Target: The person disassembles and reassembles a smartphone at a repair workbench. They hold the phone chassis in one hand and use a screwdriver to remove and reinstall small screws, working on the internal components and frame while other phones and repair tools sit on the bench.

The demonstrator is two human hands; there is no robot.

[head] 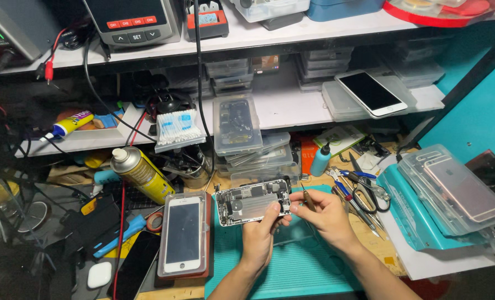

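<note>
Seen from above, two bare forearms reached up from the bottom edge over a teal work mat point(292, 272). The left hand point(260, 233) gripped the near edge of an opened phone point(252, 201), thumb pressed on its exposed metal insides, holding it tilted just above the mat. The right hand point(320, 214) sat just beside it, close to the left, fingers pinched shut around a thin screwdriver point(307, 198) whose shaft pointed up and slightly left, near the phone's right end.

Just left of the left hand a white phone screen point(183, 233) lay face up in a dark red frame, with a black phone point(134, 265) and a small white case point(99, 274) further left. Beyond that stood a tilted yellow spray can point(141, 174).

Right of the right hand lay scissors and tweezers point(361, 191) in a loose heap, then a teal tray point(411, 214) holding clear plastic boxes and a rose gold phone point(463, 189), back side up.

Beyond the hands, a stack of clear boxes point(253, 150) leaned against the low shelf, one showing phone parts, and a small blue bottle point(320, 159) stood to its right. On the shelf further back were a pack of cotton swabs point(178, 129), a glue tube point(69, 124) far to the left, and a white phone point(372, 93) resting face up on a clear box to the right. On the top shelf, furthest away, sat a grey device with red buttons point(132, 21)
</note>
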